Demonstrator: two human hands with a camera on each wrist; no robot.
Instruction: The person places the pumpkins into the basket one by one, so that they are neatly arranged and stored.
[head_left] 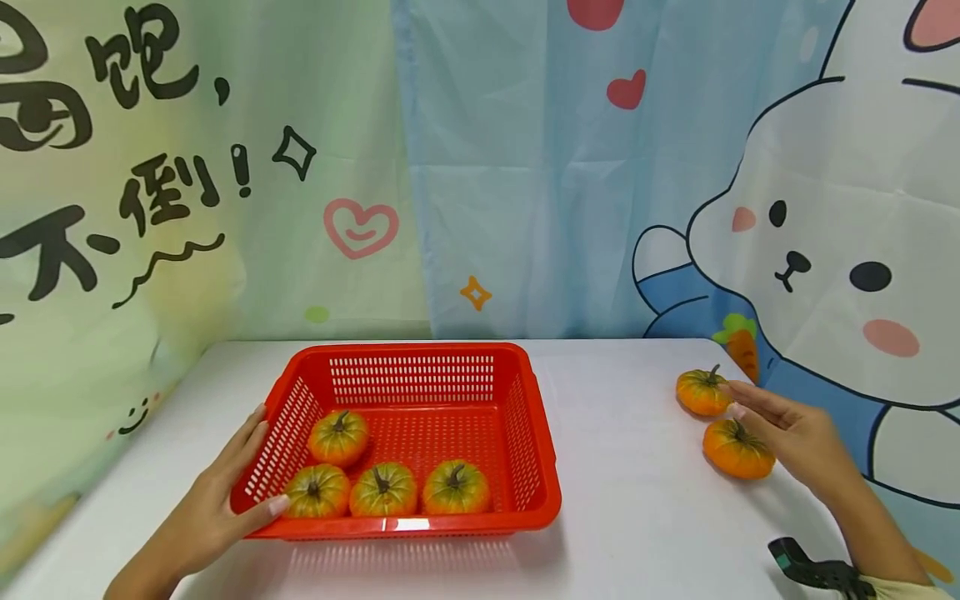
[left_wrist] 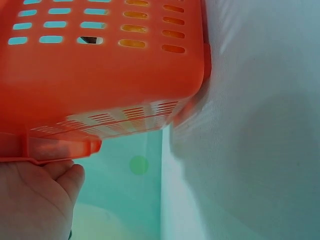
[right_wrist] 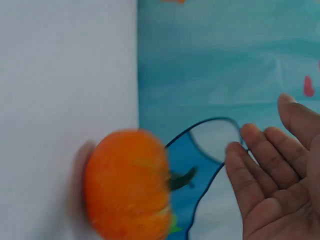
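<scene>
A red plastic basket [head_left: 525, 467] with slotted sides stands on the white table and holds several small orange-and-green pumpkins, among them one pumpkin [head_left: 339, 438] at the back left. My left hand [head_left: 206, 500] grips the basket's left rim near the front corner, thumb over the edge. In the left wrist view, the left hand's fingers [left_wrist: 70, 177] lie at the rim's underside. At the right, my right hand [head_left: 787, 429] hovers over two more pumpkins, a nearer one [head_left: 738, 450] and a farther one [head_left: 702, 392]. The right wrist view shows this hand [right_wrist: 275, 185] apart from a pumpkin [right_wrist: 130, 185], holding nothing.
The white table [head_left: 622, 517] carries the basket and the two loose pumpkins. Behind it hangs a printed curtain [head_left: 525, 208] with a cartoon rabbit, hearts and lettering. A dark strap-like device [head_left: 817, 573] sits at the right wrist.
</scene>
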